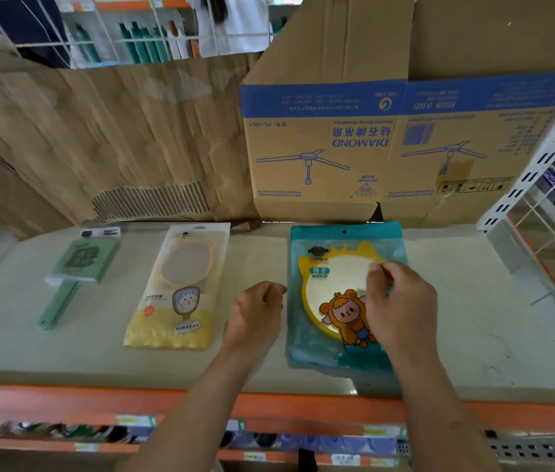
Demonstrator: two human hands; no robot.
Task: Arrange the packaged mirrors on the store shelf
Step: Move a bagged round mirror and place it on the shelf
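A pale store shelf (473, 318) with an orange front rail (99, 398) is backed by sheets of brown cardboard (116, 137) and a flattened fan carton (337, 148) printed in blue. Three packaged mirrors lie flat on it in a row, well apart: a green hand mirror (78, 267) at the left, a yellow mirror pack (180, 287) in the middle, and a teal mirror pack (323, 342) at the right with its hang-hole end toward the back. The right hand (402, 301) sits on the teal pack's right half with the fingers curled down; whether they pinch the film or only press it cannot be told. The left hand (255, 308) is just beside the pack's left edge, fingers loosely curled, holding nothing that shows. The step in hand looks like squaring this pack in its place. To do it well, steer from both side edges instead of pressing on the mirror face, bring the lower edge parallel with the front rail, and match the spacing and heading of the two neighbours. The glossy film will likely slide easily, so small nudges should do.
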